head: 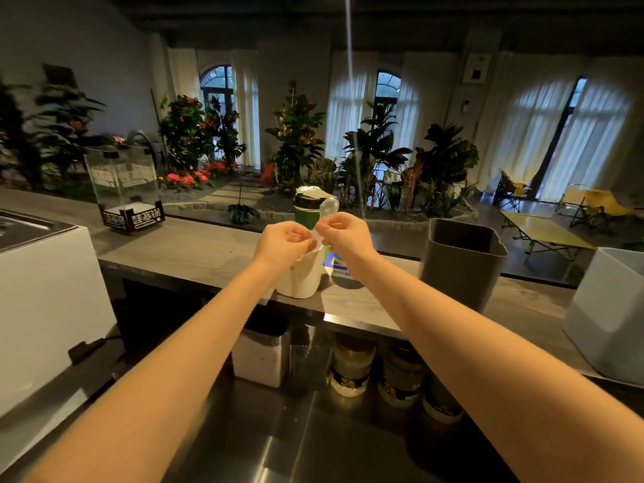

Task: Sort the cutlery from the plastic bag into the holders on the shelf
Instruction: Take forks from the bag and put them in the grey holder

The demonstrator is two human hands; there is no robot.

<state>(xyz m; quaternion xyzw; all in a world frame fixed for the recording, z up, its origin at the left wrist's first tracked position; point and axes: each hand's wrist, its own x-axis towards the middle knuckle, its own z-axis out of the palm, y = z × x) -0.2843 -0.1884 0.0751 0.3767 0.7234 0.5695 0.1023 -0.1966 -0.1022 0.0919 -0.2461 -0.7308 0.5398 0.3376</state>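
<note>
Both my hands are raised over the grey wooden shelf (195,252). My left hand (284,240) and my right hand (345,235) pinch a clear plastic bag (317,244) between them, fingers curled on its edges. A clear plastic spoon (328,206) sticks up out of the bag just above my right hand. Right below my hands a white holder (301,277) stands on the shelf. Behind them is a green holder (305,212) with plastic-wrapped cutlery poking out of its top.
A grey bin (460,259) stands on the shelf to the right, a glass box (122,183) to the left. White boxes sit at the far left (45,308) and far right (606,315). Jars (352,367) and a white container (261,353) stand under the shelf on the steel counter.
</note>
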